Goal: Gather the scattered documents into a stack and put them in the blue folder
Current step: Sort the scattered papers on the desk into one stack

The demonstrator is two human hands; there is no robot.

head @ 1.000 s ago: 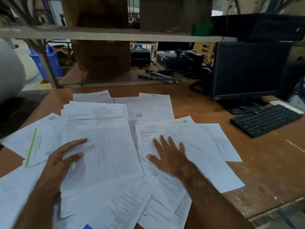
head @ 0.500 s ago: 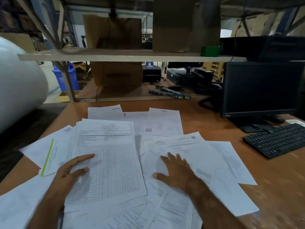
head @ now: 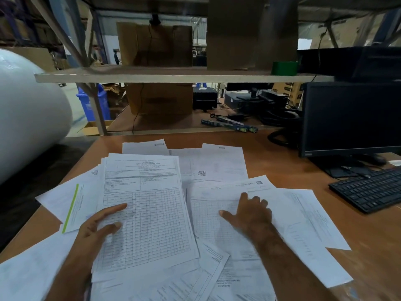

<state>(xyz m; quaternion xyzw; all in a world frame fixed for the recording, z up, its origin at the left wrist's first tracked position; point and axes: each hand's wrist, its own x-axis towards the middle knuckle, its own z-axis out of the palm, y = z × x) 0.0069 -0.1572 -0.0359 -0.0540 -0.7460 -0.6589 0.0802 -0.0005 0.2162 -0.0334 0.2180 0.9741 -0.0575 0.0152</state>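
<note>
Across the lower middle of the frame, loose documents (head: 217, 161) are lying fanned and overlapping on the wooden worktop (head: 293, 161). Your left hand (head: 97, 227) is resting flat on a gridded form (head: 147, 213) topping a rough stack, fingers straight, grasping nothing. Your right hand (head: 249, 213) is pressing on sheets at center right, fingers relaxed and slightly bent, thumb out, nothing grasped. At right, a dark monitor (head: 351, 118) and black keyboard (head: 368, 192) are sitting beside the papers.
</note>
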